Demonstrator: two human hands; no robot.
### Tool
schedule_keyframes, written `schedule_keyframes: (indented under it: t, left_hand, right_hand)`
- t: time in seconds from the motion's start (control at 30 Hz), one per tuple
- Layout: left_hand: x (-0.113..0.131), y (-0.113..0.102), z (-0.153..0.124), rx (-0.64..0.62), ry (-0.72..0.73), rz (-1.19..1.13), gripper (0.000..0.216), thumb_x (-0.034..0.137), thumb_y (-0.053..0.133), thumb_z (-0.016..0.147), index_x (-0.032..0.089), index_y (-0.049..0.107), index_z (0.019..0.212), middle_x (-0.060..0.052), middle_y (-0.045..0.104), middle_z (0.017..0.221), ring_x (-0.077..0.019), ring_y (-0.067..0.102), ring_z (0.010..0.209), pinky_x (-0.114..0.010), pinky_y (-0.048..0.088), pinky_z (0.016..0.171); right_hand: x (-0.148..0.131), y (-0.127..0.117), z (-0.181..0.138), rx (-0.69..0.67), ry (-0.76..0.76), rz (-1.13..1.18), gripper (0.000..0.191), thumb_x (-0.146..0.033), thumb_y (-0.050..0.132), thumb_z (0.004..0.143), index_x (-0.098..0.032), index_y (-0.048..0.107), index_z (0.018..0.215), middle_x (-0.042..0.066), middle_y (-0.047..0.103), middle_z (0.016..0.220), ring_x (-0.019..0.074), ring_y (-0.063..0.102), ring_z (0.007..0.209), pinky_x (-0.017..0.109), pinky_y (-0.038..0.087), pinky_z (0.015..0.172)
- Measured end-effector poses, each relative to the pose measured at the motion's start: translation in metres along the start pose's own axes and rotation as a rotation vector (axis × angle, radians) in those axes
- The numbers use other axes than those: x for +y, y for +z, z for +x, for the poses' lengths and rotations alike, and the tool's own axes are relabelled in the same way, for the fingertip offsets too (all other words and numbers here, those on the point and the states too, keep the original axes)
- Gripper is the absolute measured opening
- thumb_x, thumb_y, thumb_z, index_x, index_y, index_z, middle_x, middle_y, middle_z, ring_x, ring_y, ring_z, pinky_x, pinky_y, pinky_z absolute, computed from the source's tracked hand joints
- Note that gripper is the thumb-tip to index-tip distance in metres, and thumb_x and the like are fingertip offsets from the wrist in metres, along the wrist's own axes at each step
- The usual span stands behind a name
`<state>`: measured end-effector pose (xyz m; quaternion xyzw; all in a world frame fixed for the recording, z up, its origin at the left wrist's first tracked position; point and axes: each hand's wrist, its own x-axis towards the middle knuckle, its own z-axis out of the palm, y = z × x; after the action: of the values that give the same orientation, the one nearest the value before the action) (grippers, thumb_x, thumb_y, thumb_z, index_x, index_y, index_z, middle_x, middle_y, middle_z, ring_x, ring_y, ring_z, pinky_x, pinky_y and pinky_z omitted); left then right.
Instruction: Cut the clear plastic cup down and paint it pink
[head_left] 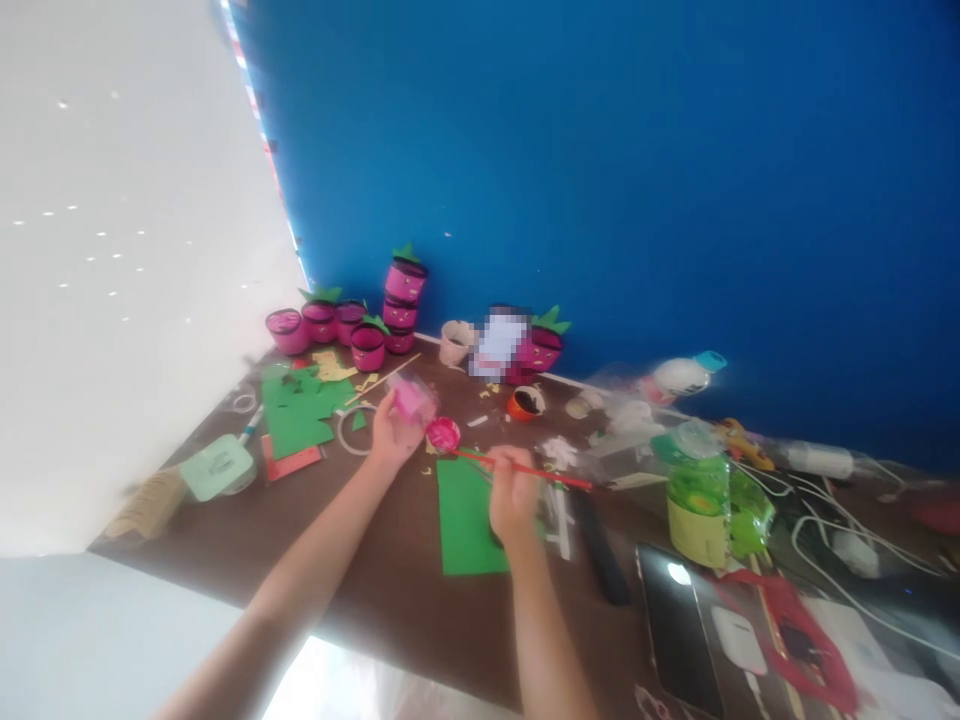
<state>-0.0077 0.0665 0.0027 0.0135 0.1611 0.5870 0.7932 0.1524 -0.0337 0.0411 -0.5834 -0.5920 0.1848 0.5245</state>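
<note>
My left hand [401, 430] is wrapped around a small pink cup [411, 397], blurred and pale in places. In my right hand [514, 490] is a thin red paintbrush [559, 479], gripped along its handle and slanting down to the left. The brush's far end reaches a small pot of pink paint [443, 435] beside my left hand. Whether the bristles sit in the paint or at its rim, I cannot tell. Beneath my right hand lies a green sheet [472, 530]. An orange pot with dark contents [526, 403] stands farther back.
Several magenta cups [367, 346] with green leaf shapes stand along the blue wall, some stacked. A cut green sheet [296, 410] and a tape ring [356, 430] lie left. On the right are a phone [679, 630], a green bottle [697, 500] and white cables [825, 540].
</note>
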Motion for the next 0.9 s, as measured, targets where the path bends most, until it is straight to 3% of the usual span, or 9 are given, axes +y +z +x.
schedule_keyframes:
  t: [0.43,0.9]
  left_hand:
    - [0.000,0.004,-0.003,0.014,-0.016,0.003,0.046,0.037,0.047,0.079,0.008,0.054,0.113,-0.016,0.061,0.111,-0.0266,0.056,0.108,-0.039,0.042,0.093]
    - [0.002,0.004,-0.003,0.019,-0.057,-0.003,0.047,0.039,0.045,0.079,0.009,0.053,0.114,-0.015,0.060,0.114,-0.0258,0.053,0.111,-0.038,0.044,0.092]
  right_hand:
    - [0.015,0.016,-0.008,0.208,0.199,0.217,0.022,-0.037,0.035,0.089,-0.021,0.047,0.079,0.002,0.058,0.068,0.0176,0.060,0.066,0.037,0.047,0.073]
    - [0.015,0.019,-0.012,0.283,0.194,0.167,0.025,-0.036,0.034,0.089,-0.019,0.050,0.080,0.006,0.061,0.076,0.0194,0.059,0.077,0.039,0.043,0.079]
